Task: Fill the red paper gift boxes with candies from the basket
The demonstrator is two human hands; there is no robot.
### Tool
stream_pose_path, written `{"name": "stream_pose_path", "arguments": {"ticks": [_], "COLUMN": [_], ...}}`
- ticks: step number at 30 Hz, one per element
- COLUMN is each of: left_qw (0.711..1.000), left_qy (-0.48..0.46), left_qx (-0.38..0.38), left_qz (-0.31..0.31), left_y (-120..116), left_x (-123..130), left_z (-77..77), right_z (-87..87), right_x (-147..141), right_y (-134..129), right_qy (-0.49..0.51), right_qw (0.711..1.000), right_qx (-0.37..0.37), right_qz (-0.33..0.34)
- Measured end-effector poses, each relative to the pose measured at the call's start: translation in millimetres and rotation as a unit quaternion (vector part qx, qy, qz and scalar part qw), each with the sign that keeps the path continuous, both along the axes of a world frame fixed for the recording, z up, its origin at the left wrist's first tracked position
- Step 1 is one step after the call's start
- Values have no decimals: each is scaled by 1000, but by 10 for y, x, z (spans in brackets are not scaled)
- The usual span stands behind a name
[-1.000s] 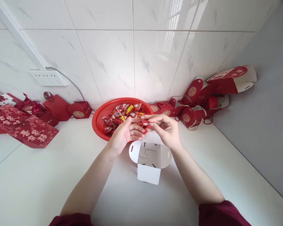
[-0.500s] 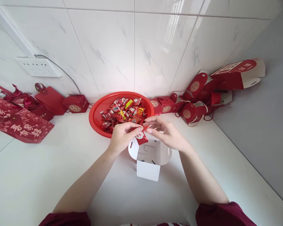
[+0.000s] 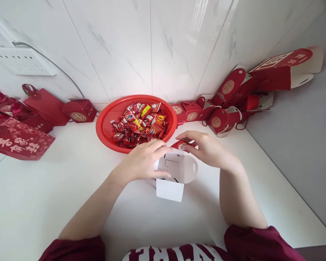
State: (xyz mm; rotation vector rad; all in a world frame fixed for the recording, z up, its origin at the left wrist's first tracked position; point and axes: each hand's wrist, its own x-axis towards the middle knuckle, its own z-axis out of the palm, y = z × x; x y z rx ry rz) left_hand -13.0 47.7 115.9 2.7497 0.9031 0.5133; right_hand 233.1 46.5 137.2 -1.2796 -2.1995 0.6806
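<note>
Between the thumb and fingers of my right hand (image 3: 209,148) is a red wrapped candy (image 3: 180,145), held just above the far side of a small paper box (image 3: 170,190). The box stands unfolded at the top, its white inside and flaps showing. My left hand (image 3: 145,159) is over the box's left side, thumb and fingers apart, with nothing between them; it covers the left flap. Behind the hands sits a red plastic basket (image 3: 104,134) with many wrapped candies (image 3: 141,123) in it.
Red gift boxes (image 3: 80,110) and bags (image 3: 19,137) stand at the left by the wall. More small red boxes (image 3: 191,110) line the wall right of the basket, with larger opened ones (image 3: 274,79) piled in the corner. A socket panel (image 3: 21,59) with a cable is on the tiles.
The candy, earlier between both hands, is now in my right hand alone, which has shifted right. My left hand has let go and opened over the box. The view has tilted slightly.
</note>
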Motion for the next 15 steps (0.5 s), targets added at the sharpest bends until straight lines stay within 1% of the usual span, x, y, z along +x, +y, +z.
{"name": "stream_pose_path", "arguments": {"ticks": [3,5,6,7,9,10,12,15], "left_qw": [999,998,997,996,995,994,990,982], "left_qy": [33,48,56,65,87,97,109,120], "left_qx": [-37,-50,-53,-54,-51,-49,-57,-97], "left_qz": [-5,-10,-10,-7,13,31,70,107], "left_y": [-9,-24,-36,-51,-94,-119,-172,-243], "left_x": [48,70,76,81,95,107,139,183], "left_z": [-46,-77,-88,-97,-107,-108,-102,-66], "right_z": [-2,17,36,57,89,88,34,-172], "right_x": [43,41,32,13,-59,-117,-270,-524], "right_y": [-27,-78,-116,-160,-250,-285,-317,-257], "right_qy": [-37,-58,-58,-51,-37,-46,-105,-243], "right_qw": [996,992,993,995,998,997,989,960], "right_qx": [48,74,76,71,47,32,0,-65], "right_qz": [-66,-85,-73,-47,24,59,105,126]}}
